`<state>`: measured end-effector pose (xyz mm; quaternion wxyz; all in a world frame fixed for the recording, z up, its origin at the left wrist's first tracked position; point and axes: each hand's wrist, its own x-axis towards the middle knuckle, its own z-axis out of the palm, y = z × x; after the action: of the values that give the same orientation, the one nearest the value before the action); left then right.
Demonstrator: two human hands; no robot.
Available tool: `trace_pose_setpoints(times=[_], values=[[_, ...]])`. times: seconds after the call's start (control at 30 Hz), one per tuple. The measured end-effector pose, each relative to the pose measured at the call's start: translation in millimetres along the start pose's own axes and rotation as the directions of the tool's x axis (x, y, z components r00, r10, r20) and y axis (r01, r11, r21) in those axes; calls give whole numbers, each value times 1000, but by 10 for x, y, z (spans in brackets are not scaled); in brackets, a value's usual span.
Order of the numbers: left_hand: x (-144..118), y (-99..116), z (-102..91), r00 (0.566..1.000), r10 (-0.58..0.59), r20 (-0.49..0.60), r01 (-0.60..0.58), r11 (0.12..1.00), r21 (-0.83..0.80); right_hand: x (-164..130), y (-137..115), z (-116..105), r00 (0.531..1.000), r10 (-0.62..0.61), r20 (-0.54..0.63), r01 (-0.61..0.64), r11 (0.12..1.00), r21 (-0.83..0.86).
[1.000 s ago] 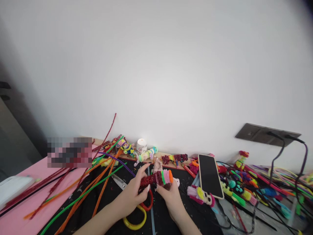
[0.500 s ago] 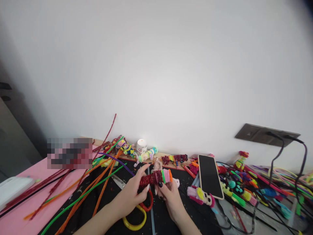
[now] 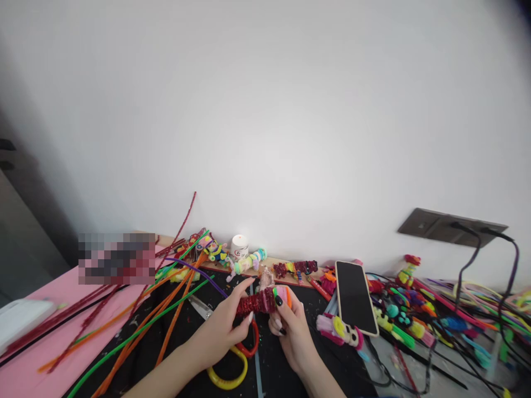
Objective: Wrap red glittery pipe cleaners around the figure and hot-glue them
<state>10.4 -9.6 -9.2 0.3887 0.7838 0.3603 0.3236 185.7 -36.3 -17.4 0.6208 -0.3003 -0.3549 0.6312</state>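
Note:
Between my two hands lies a pipe-cleaner figure (image 3: 261, 302), wound in dark red tinsel with pink, green and orange bands at its right end. My left hand (image 3: 230, 318) is wrapped round the red left part, fingers above and thumb below. At the banded end, my right hand (image 3: 290, 326) pinches the figure, its black-nailed thumb lying over the green and pink bands. Scissors (image 3: 227, 371) with yellow and red handles lie on the black mat under my left hand, partly covered by it.
Orange pipe cleaners (image 3: 166, 304) and a long green pipe cleaner (image 3: 136, 334) cross the mat at left. A paper cup (image 3: 239, 247) stands by the wall. A phone (image 3: 355, 296) leans at right, beside a finished-looking doll (image 3: 340, 330) and a colourful heap with cables.
My right thumb has shifted right and up, from the red tinsel onto the green and pink bands. My left hand keeps its hold, almost unmoved.

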Motion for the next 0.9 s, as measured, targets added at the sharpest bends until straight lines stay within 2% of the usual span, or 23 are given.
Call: trace_pose_setpoints(times=[0.9], values=[[7, -33, 30, 999, -4, -45, 3, 1000, -24, 9, 0, -27, 1000, 15, 12, -15, 999, -28]])
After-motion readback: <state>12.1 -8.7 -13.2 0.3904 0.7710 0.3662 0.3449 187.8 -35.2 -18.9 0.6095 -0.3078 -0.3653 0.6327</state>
